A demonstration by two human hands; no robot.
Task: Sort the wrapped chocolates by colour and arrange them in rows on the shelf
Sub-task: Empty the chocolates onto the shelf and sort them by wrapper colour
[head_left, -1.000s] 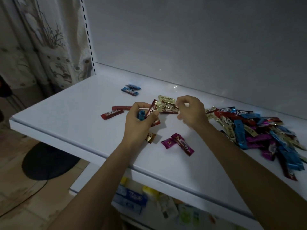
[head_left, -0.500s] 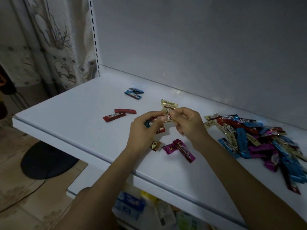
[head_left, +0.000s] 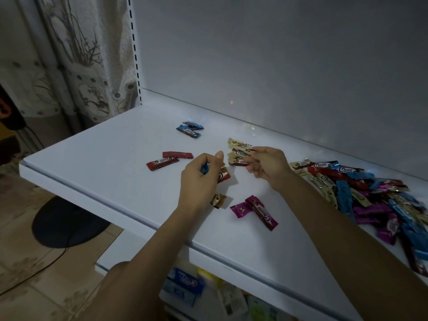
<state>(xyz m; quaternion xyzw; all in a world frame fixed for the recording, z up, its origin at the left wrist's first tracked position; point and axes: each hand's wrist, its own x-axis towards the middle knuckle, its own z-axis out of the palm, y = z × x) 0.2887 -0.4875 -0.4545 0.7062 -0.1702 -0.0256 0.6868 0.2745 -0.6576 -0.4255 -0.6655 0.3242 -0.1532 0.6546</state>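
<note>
On the white shelf [head_left: 97, 163], my left hand [head_left: 200, 181] grips a blue chocolate [head_left: 205, 168] and a red one [head_left: 223, 176] pokes out under it. My right hand [head_left: 266, 165] pinches a gold chocolate [head_left: 238, 161] at the near end of a short gold row [head_left: 239, 143]. Two blue chocolates [head_left: 188, 130] lie at the back left, two red ones [head_left: 170, 158] lie in front of them. Two magenta chocolates [head_left: 254, 209] and one bronze chocolate [head_left: 218, 200] lie near the front. A mixed unsorted pile [head_left: 361, 191] fills the right side.
A grey back wall [head_left: 278, 66] closes the shelf behind, with a slotted upright [head_left: 135, 54] at its left end. Below the front edge a lower shelf holds packaged goods [head_left: 185, 286]. A curtain [head_left: 69, 54] and a dark round base [head_left: 67, 223] are to the left.
The hands, which met together over the gold row half a second ago, have drawn apart. My right hand now holds a gold chocolate down at the row; my left hand keeps its blue and red ones.
</note>
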